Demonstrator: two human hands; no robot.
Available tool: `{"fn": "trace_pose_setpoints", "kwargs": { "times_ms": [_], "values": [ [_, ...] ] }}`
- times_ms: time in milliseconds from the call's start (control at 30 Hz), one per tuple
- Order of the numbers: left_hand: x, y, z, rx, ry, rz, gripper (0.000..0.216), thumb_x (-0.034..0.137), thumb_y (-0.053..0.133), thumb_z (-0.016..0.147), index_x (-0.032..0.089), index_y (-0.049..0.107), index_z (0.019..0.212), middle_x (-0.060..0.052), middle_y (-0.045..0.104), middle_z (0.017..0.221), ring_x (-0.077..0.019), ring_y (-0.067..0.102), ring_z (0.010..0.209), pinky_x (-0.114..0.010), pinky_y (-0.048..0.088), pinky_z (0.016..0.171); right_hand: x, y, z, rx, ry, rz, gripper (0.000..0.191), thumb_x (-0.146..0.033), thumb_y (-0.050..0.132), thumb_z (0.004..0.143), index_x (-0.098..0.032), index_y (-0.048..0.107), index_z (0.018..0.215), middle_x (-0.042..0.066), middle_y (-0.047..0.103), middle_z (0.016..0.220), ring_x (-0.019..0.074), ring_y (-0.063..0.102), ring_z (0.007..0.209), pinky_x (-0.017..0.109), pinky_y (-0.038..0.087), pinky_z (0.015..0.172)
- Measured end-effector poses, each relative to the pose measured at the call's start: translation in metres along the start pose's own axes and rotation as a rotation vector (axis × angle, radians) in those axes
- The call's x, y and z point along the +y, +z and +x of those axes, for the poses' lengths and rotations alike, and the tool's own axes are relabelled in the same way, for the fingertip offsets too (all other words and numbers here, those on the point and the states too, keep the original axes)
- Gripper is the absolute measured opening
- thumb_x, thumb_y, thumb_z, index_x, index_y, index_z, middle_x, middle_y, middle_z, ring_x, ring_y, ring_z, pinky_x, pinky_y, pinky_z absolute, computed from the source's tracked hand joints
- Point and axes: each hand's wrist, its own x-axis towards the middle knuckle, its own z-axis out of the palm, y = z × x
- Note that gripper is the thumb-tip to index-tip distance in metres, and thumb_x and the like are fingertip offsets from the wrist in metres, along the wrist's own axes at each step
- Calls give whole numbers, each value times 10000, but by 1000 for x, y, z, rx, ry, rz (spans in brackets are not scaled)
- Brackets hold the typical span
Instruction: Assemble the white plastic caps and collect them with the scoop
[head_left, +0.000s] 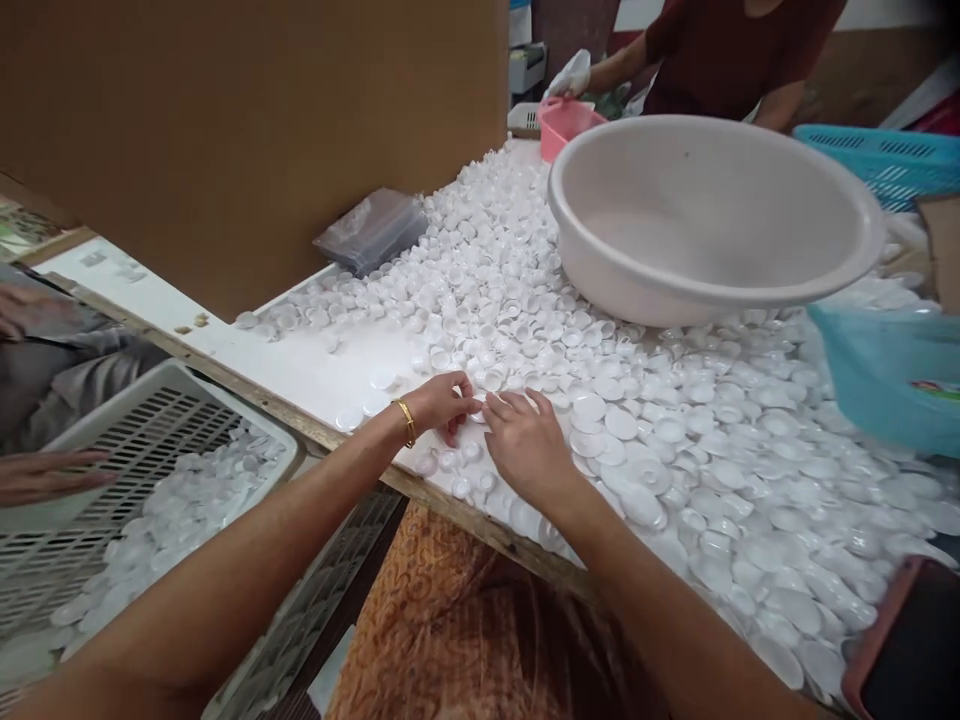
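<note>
In the middle of the head view my left hand (444, 402) and my right hand (527, 440) meet fingertip to fingertip above the white tabletop (315, 365). Thumb and fingers of the left hand are pinched together, with a gold bracelet on that wrist. The right hand's fingers are bent and close to the same spot. A small white plastic cap (480, 414) shows between the fingertips, partly hidden by them. Several small round white pieces (461, 470) lie just below the hands. Beyond and to the right spreads a thick heap of white plastic caps (510, 300).
A large white basin (630, 290) rests on the heap. Around it are a pink container (555, 135), blue baskets (874, 150) and a phone (911, 640). A cardboard wall (262, 120) stands behind. A white crate (247, 400) holds caps. Co-workers are at left and back.
</note>
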Motion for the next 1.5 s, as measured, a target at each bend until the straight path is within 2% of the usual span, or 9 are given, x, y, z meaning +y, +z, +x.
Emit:
{"fn": "trace_pose_setpoints", "kwargs": {
  "times_ms": [133, 233, 333, 500, 633, 767, 967, 1167, 1500],
  "values": [
    [-10, -4, -13, 198, 38, 101, 201, 223, 616, 721, 172, 422, 734, 72, 445, 462, -85, 444, 383, -219, 431, 394, 29, -18, -4, 170, 167, 229, 296, -185, 424, 853, -213, 606, 1083, 20, 608, 1154, 189, 496, 1095, 391, 340, 949],
    [-12, -14, -33, 443, 44, 408, 220, 252, 647, 685, 172, 463, 774, 34, 500, 574, -107, 481, 461, -228, 405, 437, 48, -36, -7, 328, 341, 287, 295, -176, 392, 859, -189, 622, 1044, 33, 642, 1078, 161, 553, 1007, 317, 396, 884],
    [-7, -4, -53, 620, 213, 729, 220, 313, 627, 710, 179, 523, 849, -11, 556, 733, -142, 525, 620, -249, 406, 539, 58, -47, -10, 173, 449, 259, 235, -219, 452, 834, -209, 656, 951, 25, 678, 944, 182, 600, 875, 307, 432, 762],
    [0, 57, -56, 268, 475, 1040, 145, 272, 560, 774, 200, 607, 891, -48, 569, 875, -189, 534, 848, -283, 413, 702, 56, -47, -13, -116, 387, 200, 164, -258, 545, 798, -227, 661, 910, 18, 676, 884, 167, 597, 807, 273, 406, 676],
    [-3, 79, -41, 252, 474, 1208, 193, 237, 594, 737, 162, 589, 915, -81, 566, 928, -228, 516, 924, -311, 402, 754, 52, -36, -9, -177, 297, -26, 204, -252, 596, 767, -208, 646, 960, 57, 644, 963, 214, 534, 961, 320, 367, 774],
    [1, 69, -35, 241, 380, 1116, 142, 213, 574, 745, 181, 550, 882, -33, 600, 809, -196, 557, 766, -283, 385, 626, 46, -23, -6, -166, 228, -121, 203, -268, 589, 781, -185, 639, 959, 75, 624, 980, 225, 501, 976, 336, 335, 785],
    [3, 42, -26, 568, 524, 954, 135, 242, 455, 851, 169, 564, 821, -32, 603, 766, -167, 552, 722, -267, 367, 629, 31, -12, -4, -117, 196, -101, 183, -325, 597, 786, -194, 642, 904, 57, 639, 886, 216, 494, 922, 351, 287, 775],
    [-15, 46, -12, 540, 619, 950, 99, 191, 506, 818, 165, 599, 800, -23, 598, 741, -149, 554, 696, -248, 382, 621, 25, -1, -1, 9, 225, -31, 291, -436, 477, 845, -197, 641, 816, 60, 623, 860, 216, 474, 918, 371, 255, 779],
    [-23, 43, -21, 461, 909, 1158, 120, 167, 483, 847, 141, 599, 829, -52, 618, 853, -159, 541, 790, -263, 447, 689, 31, 4, -1, 75, 199, -53, 278, -414, 505, 829, -164, 617, 785, 66, 605, 842, 220, 460, 895, 373, 247, 781]
  ]
}}
